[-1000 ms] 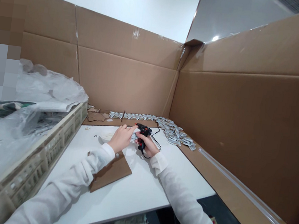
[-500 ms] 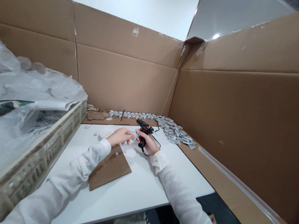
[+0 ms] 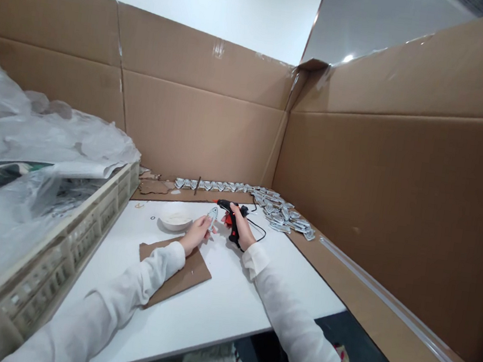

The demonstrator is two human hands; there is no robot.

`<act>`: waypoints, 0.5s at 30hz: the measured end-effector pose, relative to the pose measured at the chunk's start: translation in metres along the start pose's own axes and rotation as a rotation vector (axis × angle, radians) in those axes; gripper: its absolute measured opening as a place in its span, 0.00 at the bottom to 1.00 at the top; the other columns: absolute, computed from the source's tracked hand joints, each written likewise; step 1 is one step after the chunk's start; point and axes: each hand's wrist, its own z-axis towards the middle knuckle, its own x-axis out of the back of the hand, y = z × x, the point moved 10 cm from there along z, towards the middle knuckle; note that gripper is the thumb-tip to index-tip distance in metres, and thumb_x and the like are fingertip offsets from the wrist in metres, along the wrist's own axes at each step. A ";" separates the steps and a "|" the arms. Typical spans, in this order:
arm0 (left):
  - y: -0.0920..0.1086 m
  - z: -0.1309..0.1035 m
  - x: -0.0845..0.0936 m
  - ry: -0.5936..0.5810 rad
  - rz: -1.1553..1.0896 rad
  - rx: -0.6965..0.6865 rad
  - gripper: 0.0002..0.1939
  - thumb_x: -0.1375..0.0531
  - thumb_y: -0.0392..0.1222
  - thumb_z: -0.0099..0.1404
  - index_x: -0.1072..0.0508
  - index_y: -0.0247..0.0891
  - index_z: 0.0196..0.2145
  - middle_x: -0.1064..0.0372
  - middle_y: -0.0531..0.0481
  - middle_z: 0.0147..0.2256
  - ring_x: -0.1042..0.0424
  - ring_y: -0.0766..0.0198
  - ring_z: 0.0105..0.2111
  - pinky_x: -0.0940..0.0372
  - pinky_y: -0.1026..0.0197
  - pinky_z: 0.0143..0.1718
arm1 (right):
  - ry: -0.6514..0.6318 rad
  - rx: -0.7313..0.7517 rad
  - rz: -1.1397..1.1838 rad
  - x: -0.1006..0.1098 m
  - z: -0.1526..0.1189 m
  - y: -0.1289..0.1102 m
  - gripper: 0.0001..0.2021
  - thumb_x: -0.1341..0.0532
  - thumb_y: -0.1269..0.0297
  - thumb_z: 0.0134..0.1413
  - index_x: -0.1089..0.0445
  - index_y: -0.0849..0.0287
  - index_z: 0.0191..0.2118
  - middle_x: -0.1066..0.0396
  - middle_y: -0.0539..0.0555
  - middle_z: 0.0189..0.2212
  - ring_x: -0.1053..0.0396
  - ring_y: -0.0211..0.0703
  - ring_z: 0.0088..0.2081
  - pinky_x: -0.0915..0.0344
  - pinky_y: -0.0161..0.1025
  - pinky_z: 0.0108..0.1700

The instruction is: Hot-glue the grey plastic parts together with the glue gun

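Observation:
Pinched in my left hand (image 3: 199, 234) is a small pale grey-blue flat piece, pointed at the top (image 3: 212, 217); its exact kind is too small to make out. My right hand (image 3: 240, 228) is wrapped round the handle of a black and red hot glue gun (image 3: 233, 231). The gun's nozzle points left, close above the pale piece. Below my left wrist lies a brown cardboard sheet (image 3: 186, 278) on the white table (image 3: 247, 300). A white bowl (image 3: 174, 222) stands just left of my left hand.
A row of similar pieces (image 3: 218, 186) lines the table's back, joining a heap (image 3: 284, 213) at the right. The gun's black cord (image 3: 262, 228) loops to its right. A crate (image 3: 83, 237) with plastic bags (image 3: 51, 138) borders the left; cardboard walls (image 3: 196, 121) surround the table.
My hands have moved apart. The left now holds the pale piece upright, and the right has a full grip on the glue gun's handle. The white bowl shows more fully.

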 end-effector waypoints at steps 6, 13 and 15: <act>-0.013 0.003 0.017 0.128 -0.103 0.103 0.17 0.42 0.53 0.62 0.36 0.33 0.32 0.33 0.52 0.23 0.41 0.75 0.15 0.48 0.71 0.17 | -0.020 -0.011 0.017 -0.003 0.001 0.009 0.25 0.44 0.37 0.46 0.35 0.59 0.25 0.32 0.52 0.19 0.35 0.37 0.24 0.40 0.32 0.28; -0.016 0.000 0.020 0.159 -0.149 0.125 0.15 0.44 0.51 0.64 0.37 0.33 0.35 0.32 0.52 0.23 0.38 0.74 0.16 0.47 0.71 0.17 | -0.139 -0.114 0.001 -0.012 0.004 0.029 0.28 0.46 0.36 0.47 0.33 0.61 0.22 0.33 0.53 0.18 0.36 0.35 0.20 0.41 0.32 0.25; -0.016 -0.001 0.020 0.160 -0.153 0.126 0.16 0.44 0.52 0.64 0.37 0.34 0.35 0.32 0.52 0.23 0.38 0.73 0.16 0.47 0.71 0.17 | -0.146 -0.135 -0.005 -0.011 0.006 0.035 0.28 0.45 0.37 0.47 0.33 0.61 0.22 0.33 0.53 0.18 0.36 0.34 0.20 0.41 0.31 0.24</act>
